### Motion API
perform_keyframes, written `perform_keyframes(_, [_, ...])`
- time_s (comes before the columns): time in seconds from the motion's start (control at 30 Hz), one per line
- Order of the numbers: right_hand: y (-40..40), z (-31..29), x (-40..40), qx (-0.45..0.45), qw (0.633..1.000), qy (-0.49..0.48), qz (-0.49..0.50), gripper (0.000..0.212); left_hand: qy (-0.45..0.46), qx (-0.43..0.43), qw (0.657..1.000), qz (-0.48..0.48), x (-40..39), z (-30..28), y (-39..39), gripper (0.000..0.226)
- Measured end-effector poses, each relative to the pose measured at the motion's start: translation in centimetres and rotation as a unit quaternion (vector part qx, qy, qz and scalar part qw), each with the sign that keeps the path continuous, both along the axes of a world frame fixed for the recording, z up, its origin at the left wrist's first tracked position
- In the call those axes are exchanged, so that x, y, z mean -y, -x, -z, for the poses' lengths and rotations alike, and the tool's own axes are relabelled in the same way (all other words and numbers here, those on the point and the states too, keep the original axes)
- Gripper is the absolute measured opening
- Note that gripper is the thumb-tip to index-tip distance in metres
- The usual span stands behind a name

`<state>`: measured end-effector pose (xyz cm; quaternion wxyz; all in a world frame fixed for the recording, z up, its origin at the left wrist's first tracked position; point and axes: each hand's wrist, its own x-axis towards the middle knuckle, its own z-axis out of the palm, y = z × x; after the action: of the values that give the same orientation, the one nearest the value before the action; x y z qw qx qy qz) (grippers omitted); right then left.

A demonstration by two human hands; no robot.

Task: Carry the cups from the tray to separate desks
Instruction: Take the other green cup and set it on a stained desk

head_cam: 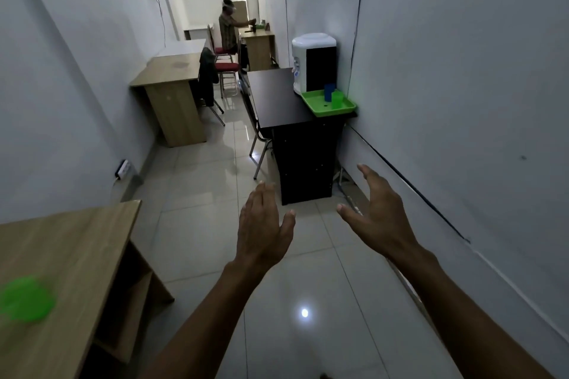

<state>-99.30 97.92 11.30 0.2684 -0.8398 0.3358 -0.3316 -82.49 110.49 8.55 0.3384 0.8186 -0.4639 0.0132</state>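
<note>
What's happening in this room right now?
A person is walking with both hands out in front, the left hand and right hand open and holding nothing. Ahead, a blue cup and a green cup stand on a green tray on a black desk. A blurred green thing lies on the near wooden desk.

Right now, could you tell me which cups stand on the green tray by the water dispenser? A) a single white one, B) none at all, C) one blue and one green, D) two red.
C: a blue cup and a green cup stand side by side on the green tray on the black desk.
</note>
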Motion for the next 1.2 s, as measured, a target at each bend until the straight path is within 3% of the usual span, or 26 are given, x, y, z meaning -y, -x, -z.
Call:
perform_keyframes(0.47, [-17.6, 0.1, 29.1, -0.050, 0.998, -0.025, -0.020, 0.088, 0.003, -0.013, 1.000, -0.017, 29.0, -0.2, -17.1, 0.061])
perform_keyframes(0.9, [-34.7, 1.0, 53.1, -0.050, 0.998, -0.031, 0.036, 0.088, -0.007, -0.027, 0.999, 0.035, 55.2, 0.5, -34.8, 0.064])
perform_keyframes(1.2, [-41.0, 3.7, 69.0, -0.063, 0.991, -0.074, 0.086, 0.086, -0.037, -0.049, 0.995, 0.079, 72.0, 2.2, -42.0, 0.067])
